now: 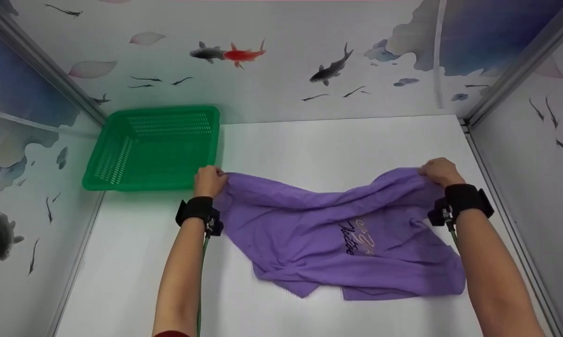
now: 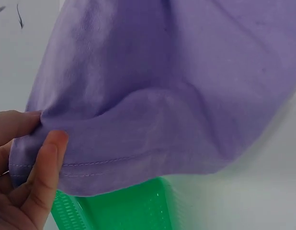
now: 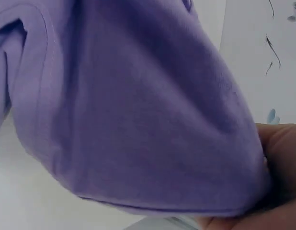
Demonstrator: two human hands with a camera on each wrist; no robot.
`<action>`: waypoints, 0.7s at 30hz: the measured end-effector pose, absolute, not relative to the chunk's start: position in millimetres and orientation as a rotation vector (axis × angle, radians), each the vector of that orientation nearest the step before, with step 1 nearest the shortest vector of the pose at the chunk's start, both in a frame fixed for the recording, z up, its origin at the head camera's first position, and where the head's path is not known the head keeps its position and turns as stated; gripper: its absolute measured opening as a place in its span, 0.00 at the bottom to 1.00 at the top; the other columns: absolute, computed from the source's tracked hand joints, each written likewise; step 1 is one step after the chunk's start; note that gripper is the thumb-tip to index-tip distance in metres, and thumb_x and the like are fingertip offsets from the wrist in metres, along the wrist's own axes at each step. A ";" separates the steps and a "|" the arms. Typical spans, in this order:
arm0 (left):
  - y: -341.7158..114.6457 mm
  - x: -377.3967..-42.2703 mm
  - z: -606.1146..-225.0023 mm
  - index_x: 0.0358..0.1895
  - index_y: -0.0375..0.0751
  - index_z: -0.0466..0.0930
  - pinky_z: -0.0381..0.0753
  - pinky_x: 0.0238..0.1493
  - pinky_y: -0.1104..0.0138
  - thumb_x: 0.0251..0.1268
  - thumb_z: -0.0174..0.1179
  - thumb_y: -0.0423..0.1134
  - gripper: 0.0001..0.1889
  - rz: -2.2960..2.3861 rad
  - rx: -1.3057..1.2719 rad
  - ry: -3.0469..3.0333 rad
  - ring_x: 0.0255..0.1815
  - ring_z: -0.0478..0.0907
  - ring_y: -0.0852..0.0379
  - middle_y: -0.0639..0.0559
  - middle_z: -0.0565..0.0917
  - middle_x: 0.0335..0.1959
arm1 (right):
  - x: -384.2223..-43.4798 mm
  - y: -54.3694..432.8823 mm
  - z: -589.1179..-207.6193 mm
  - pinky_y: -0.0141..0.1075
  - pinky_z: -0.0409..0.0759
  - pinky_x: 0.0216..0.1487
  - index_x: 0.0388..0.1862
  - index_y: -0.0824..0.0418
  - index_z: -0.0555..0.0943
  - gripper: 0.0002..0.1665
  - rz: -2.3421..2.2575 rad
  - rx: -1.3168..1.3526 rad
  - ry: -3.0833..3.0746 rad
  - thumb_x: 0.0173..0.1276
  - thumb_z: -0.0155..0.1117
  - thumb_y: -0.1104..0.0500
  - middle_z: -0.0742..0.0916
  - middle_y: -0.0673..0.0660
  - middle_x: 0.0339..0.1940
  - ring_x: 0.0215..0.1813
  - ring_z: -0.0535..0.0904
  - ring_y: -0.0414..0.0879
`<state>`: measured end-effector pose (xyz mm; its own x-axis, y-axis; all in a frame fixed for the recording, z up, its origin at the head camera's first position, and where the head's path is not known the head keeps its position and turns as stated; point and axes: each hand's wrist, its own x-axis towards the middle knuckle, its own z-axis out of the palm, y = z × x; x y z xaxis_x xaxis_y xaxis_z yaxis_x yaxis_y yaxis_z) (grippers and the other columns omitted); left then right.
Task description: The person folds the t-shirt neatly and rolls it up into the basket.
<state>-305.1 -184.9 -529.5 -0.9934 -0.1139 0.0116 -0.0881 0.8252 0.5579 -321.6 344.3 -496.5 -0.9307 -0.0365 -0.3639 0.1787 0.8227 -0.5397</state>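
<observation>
A purple cloth garment (image 1: 304,234) with printed lettering is stretched between both hands, its top edge sagging in the middle and its lower part crumpled over the white table. My left hand (image 1: 209,181) pinches its upper left corner near the basket. In the left wrist view, thumb and fingers (image 2: 45,167) of that hand grip the cloth beside a double-stitched hem. My right hand (image 1: 442,172) grips the upper right corner. The right wrist view shows the purple fabric (image 3: 138,120) hanging in a broad fold, with the right hand (image 3: 277,187) at its lower right edge, partly out of frame.
A green plastic basket (image 1: 155,189) with slotted sides stands at the back left of the white table (image 1: 136,262), close to the left hand. Panels printed with fish enclose the table at the back (image 1: 281,93), left and right.
</observation>
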 end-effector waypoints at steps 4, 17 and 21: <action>-178.9 -308.1 -535.6 0.38 0.26 0.83 0.79 0.42 0.50 0.67 0.57 0.31 0.09 -0.931 0.183 -2.611 0.37 0.80 0.38 0.32 0.83 0.36 | -323.6 332.9 -512.9 0.39 0.68 0.49 0.51 0.72 0.75 0.20 -1.411 0.192 2.889 0.78 0.47 0.54 0.82 0.63 0.45 0.48 0.74 0.50; -152.3 -323.7 -561.3 0.45 0.27 0.83 0.81 0.43 0.50 0.70 0.55 0.29 0.10 -0.952 0.365 -2.721 0.40 0.82 0.37 0.32 0.85 0.42 | -321.7 339.9 -558.9 0.62 0.60 0.66 0.74 0.77 0.50 0.34 -1.066 0.136 2.623 0.73 0.43 0.63 0.59 0.83 0.69 0.67 0.59 0.75; -144.2 -327.9 -562.4 0.44 0.30 0.81 0.80 0.38 0.50 0.70 0.52 0.28 0.08 -0.942 0.471 -2.719 0.36 0.82 0.37 0.33 0.84 0.40 | -322.4 336.4 -568.1 0.60 0.60 0.67 0.66 0.80 0.63 0.29 -0.874 0.026 2.603 0.72 0.43 0.63 0.65 0.83 0.66 0.68 0.59 0.76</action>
